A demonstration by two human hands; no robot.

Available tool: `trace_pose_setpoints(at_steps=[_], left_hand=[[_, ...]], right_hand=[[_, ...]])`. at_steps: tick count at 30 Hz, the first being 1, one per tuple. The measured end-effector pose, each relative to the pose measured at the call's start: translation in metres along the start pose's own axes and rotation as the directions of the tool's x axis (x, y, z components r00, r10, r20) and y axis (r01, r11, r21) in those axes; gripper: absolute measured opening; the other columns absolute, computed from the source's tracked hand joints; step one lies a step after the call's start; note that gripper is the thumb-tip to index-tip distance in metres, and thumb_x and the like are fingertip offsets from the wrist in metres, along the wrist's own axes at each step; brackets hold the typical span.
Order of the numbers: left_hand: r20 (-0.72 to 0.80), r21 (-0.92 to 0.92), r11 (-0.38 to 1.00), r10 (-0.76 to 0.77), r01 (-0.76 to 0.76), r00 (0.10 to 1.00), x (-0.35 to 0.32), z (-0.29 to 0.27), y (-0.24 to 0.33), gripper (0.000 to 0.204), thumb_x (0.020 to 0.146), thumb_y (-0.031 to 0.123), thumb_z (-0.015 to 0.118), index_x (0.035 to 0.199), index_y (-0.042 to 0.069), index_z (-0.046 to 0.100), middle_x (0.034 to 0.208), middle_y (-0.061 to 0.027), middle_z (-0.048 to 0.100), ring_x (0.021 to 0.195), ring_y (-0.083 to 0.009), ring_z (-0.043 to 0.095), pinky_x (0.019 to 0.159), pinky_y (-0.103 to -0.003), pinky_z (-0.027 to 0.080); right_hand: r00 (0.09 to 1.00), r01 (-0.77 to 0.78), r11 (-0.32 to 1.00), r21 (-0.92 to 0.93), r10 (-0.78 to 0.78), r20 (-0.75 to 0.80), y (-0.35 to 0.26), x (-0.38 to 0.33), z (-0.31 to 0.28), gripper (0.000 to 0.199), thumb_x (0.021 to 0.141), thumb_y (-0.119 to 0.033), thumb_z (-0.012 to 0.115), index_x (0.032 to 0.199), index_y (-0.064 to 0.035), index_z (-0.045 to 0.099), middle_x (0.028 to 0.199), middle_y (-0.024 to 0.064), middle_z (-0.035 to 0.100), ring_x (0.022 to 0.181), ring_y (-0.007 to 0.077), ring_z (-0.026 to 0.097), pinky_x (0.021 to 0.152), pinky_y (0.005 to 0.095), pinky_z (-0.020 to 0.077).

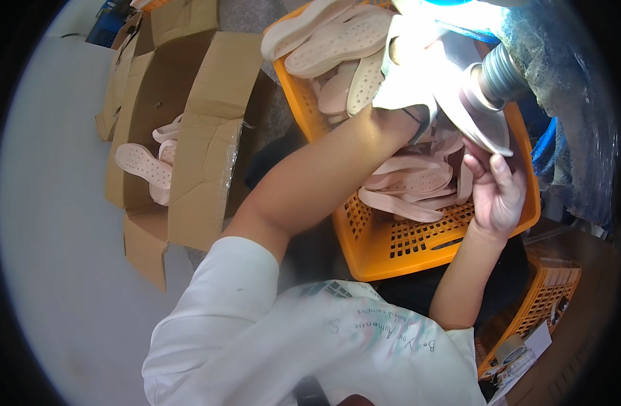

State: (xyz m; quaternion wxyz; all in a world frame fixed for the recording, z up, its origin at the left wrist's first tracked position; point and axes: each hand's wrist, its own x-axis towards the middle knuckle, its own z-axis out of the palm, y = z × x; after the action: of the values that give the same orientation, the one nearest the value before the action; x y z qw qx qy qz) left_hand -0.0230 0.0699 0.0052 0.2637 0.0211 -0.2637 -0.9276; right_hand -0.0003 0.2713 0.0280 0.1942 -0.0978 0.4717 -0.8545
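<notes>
A pale shoe sole (469,128) is held up against a round grey metal fitting (484,86) at the upper right, under a glaring light. My right hand (498,196) has its thumb and fingertips closed on the near end of this sole. My left hand (406,78), in a white glove, reaches across to its far side; glare washes out the fingers, so their grip cannot be made out. Below both hands an orange plastic basket (398,260) holds many pale pink perforated soles (412,177). More soles (341,42) are piled at its far left.
To the left stands an open cardboard box (205,142) with several pink soles (145,164) inside. Dusty sheeting (564,108) hangs beside the fitting at right. A second orange basket (537,298), with a tape roll (510,350) near it, stands at the lower right.
</notes>
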Motion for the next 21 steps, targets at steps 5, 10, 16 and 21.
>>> trace_pose_setpoints(at_steps=[5, 10, 16, 21], left_hand=[[-0.04, 0.018, 0.999, 0.035, -0.034, 0.999, 0.02, -0.011, 0.01, 0.038, 0.094, 0.03, 0.062, 0.122, 0.005, 0.059, 0.107, -0.0076, 0.065, 0.096, -0.0201, 0.065, 0.086, -0.036, 0.054], [-0.085, -0.001, 0.999, 0.053, -0.053, 0.995, 0.029, -0.021, 0.011, 0.038, 0.094, 0.032, 0.062, 0.121, 0.005, 0.06, 0.106, -0.0077, 0.066, 0.096, -0.0203, 0.065, 0.086, -0.036, 0.054], [-0.199, 0.017, 1.0, 0.029, -0.026, 0.98, 0.014, -0.026, 0.016, 0.039, 0.094, 0.035, 0.062, 0.12, 0.006, 0.061, 0.106, -0.0079, 0.067, 0.095, -0.0204, 0.065, 0.086, -0.037, 0.054], [-0.401, -0.053, 0.967, -0.249, 0.249, 0.881, -0.042, -0.03, 0.024, 0.062, 0.093, 0.055, 0.059, 0.134, 0.008, 0.056, 0.119, -0.0109, 0.066, 0.105, -0.0246, 0.063, 0.094, -0.041, 0.052]], right_hand=[[0.986, -0.037, 0.999, 0.028, 0.032, 0.164, 0.006, 0.028, 0.003, 0.05, 0.085, 0.001, 0.07, 0.129, 0.015, 0.051, 0.112, 0.0246, 0.068, 0.098, 0.0344, 0.072, 0.075, 0.0304, 0.0654], [0.99, -0.01, 1.0, 0.023, 0.007, 0.139, 0.013, 0.033, 0.013, 0.046, 0.083, 0.004, 0.071, 0.126, 0.0125, 0.056, 0.108, 0.0212, 0.07, 0.094, 0.0322, 0.073, 0.071, 0.0301, 0.0654], [0.998, 0.018, 0.999, -0.04, -0.016, 0.059, 0.024, 0.021, 0.023, 0.038, 0.091, 0.002, 0.065, 0.126, 0.0119, 0.053, 0.117, 0.0222, 0.064, 0.099, 0.0319, 0.071, 0.072, 0.0325, 0.0665], [0.999, 0.006, 0.928, -0.373, -0.024, -0.044, 0.029, -0.038, 0.039, 0.078, 0.089, -0.029, 0.072, 0.144, 0.0117, 0.036, 0.126, 0.0182, 0.059, 0.106, 0.0216, 0.066, 0.076, 0.0279, 0.0595]])
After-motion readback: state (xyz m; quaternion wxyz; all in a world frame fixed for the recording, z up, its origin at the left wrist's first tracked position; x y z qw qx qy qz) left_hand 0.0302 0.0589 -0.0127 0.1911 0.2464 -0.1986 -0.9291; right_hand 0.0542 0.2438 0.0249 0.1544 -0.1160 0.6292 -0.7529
